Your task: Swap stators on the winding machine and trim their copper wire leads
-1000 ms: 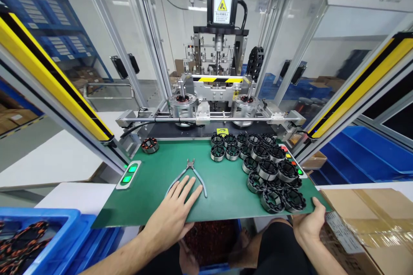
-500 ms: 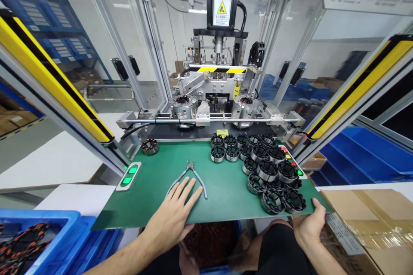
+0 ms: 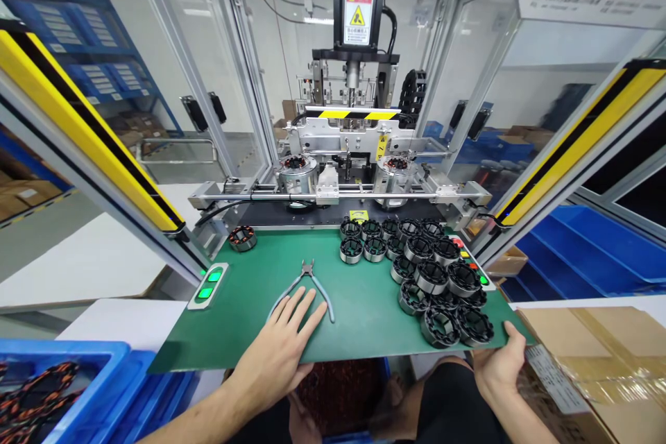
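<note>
Item one: our left hand [image 3: 281,350], laid flat with fingers spread, palm down on the green mat [image 3: 364,319], fingertips at the handles of the cutting pliers [image 3: 308,282]. Item two: our right hand [image 3: 498,359], curled over the mat's near right corner, thumb on top. On the mat, right side: a cluster of black rings [image 3: 434,277]. Far left corner: one copper-wound ring [image 3: 242,237]. Left edge: lit green buttons [image 3: 208,284].

It was a factory assembly station: a guarded press machine [image 3: 349,152] at twelve o'clock, blue parts bins [image 3: 587,250] at three.
</note>
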Tool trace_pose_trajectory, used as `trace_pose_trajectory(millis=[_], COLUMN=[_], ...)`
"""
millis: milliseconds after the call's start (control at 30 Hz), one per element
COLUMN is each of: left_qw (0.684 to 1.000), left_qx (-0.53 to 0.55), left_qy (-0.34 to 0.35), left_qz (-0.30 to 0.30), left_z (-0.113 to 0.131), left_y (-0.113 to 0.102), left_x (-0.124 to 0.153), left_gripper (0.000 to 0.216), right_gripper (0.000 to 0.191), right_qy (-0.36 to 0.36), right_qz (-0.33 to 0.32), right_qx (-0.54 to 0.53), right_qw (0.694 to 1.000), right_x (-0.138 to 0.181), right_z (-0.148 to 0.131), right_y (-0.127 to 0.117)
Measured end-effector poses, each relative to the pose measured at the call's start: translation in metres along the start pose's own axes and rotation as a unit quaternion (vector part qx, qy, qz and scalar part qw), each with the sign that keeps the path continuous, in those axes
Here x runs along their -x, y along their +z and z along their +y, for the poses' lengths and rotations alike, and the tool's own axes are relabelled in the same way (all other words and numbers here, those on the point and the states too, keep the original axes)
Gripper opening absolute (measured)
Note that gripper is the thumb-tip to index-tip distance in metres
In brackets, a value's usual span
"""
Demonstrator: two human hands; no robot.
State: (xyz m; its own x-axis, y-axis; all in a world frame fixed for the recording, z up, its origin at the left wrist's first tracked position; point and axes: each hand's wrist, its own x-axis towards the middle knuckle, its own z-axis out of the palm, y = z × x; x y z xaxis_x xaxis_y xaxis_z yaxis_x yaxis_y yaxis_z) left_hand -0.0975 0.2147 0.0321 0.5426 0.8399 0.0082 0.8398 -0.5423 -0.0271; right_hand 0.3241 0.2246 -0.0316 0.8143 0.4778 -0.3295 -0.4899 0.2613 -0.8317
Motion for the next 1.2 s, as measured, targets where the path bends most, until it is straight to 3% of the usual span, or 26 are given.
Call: trace_pose_trajectory(millis=[500, 867, 1200], left_qw=[1.0, 1.0, 1.0], left_qx=[-0.009, -0.009, -0.006], left_qy=[0.01, 0.007, 0.005], left_qz=[0.012, 0.007, 0.008], left_z=[-0.002, -0.001, -0.002], left_y=[0.006, 0.005, 0.004], left_x=[0.001, 0.0, -0.001], left_gripper=[0.097, 0.098, 0.097], right_gripper=[0.033, 0.042, 0.04], right_qy=[0.004, -0.018, 0.001], right_qz=[0.0, -0.034, -0.016], right_qx=[-0.016, 0.019, 0.002], right_qw=[1.0, 0.999, 1.0], right_x=[0.006, -0.012, -0.008], right_z=[-0.004, 0.009, 0.005], right_y=[0.006, -0.01, -0.006])
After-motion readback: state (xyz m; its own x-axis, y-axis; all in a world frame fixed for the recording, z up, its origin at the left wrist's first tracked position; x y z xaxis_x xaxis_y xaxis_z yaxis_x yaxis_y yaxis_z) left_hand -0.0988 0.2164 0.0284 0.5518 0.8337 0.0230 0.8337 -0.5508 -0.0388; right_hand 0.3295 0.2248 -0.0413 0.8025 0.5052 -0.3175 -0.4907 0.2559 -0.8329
